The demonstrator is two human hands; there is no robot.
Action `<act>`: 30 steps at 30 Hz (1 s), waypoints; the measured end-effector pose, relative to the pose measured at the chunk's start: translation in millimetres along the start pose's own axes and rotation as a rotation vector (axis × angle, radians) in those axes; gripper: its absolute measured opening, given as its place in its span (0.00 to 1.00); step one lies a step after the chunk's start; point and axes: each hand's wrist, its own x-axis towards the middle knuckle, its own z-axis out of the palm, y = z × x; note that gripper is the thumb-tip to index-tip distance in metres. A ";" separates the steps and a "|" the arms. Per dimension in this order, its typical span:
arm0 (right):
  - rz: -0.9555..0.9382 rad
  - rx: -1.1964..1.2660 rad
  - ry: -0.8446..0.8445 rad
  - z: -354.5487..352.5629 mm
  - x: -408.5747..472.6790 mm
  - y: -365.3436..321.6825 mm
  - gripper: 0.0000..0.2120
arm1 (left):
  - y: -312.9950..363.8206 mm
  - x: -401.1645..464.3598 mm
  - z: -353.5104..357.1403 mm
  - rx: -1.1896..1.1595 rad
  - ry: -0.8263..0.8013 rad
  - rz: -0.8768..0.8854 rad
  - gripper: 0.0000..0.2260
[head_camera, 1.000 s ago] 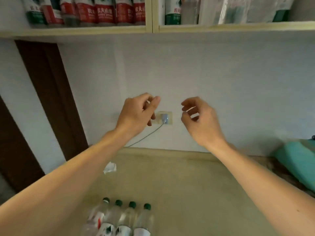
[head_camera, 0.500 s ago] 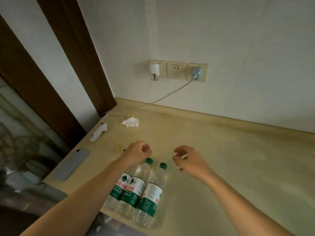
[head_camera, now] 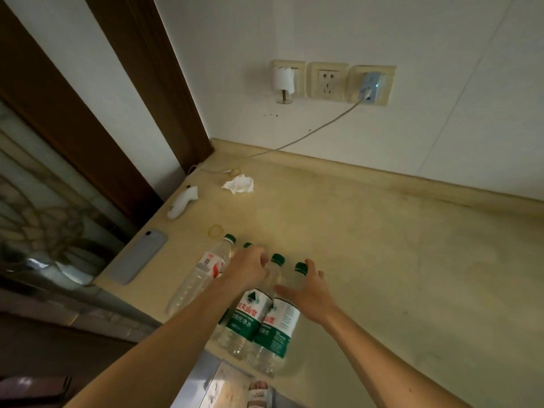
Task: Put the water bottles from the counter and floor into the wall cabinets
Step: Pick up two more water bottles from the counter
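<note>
Across the beige table, which fills the corner under a white wall with 3 sockets, 4 water bottles lie side by side near the front edge, green caps pointing toward the wall. Left of them lies a grey phone; farther back are a white handheld device, a crumpled tissue and a rubber band.

Both arms reach over the bottles. The left hand lies across the necks of the middle bottles, fingers curled down over them, though whether that grip has closed on anything I cannot tell. The right hand is spread wide over the rightmost bottle, thumb beside the neck, fingers past the cap, not yet clasping it.

This looks like the pick-up step. Next, each hand must close round a bottle's neck or shoulder and lift it up to the wall cabinets, which are out of view.
</note>
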 end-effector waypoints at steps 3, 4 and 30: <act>0.037 -0.011 0.070 7.9 1.3 3.9 0.52 | -0.6 2.6 -0.8 -0.031 -0.043 0.056 0.14; 0.055 -0.013 0.102 7.5 1.1 4.9 0.52 | -1.6 3.5 -0.9 -0.040 -0.069 0.079 0.15; 0.307 0.346 0.534 -1.6 2.7 31.5 0.29 | 0.1 29.3 37.4 -0.461 -0.439 0.173 0.35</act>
